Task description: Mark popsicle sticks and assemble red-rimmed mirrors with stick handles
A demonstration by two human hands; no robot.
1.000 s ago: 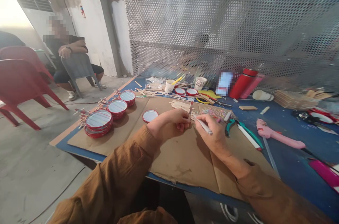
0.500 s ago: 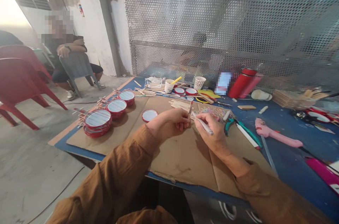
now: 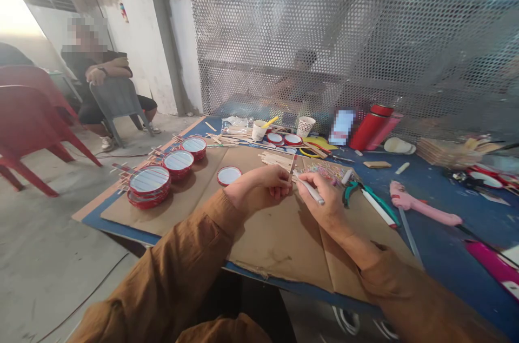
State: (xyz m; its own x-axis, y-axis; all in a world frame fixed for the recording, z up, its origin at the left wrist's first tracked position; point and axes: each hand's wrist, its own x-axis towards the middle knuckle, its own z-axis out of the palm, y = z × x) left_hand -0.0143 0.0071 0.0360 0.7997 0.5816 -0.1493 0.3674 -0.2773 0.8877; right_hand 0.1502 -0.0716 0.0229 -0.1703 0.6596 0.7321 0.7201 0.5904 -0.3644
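My left hand is closed on a thin wooden stick, which stands upright between the fingertips, its upper end reddish. Close on its right, my right hand grips a pale marker, its tip at the stick. Both hands are above the brown cardboard. A small round red-rimmed drum lies left of them. Behind the hands are loose wooden sticks and a pile of small coloured loops.
Stacked red drums line the left side. Paper cups, a red bottle and a phone stand at the back. Green-handled pliers and a pink glue gun lie right. A person sits beyond the table.
The view has shifted very slightly. Both hands keep their hold, and the marker's tip remains at the stick.
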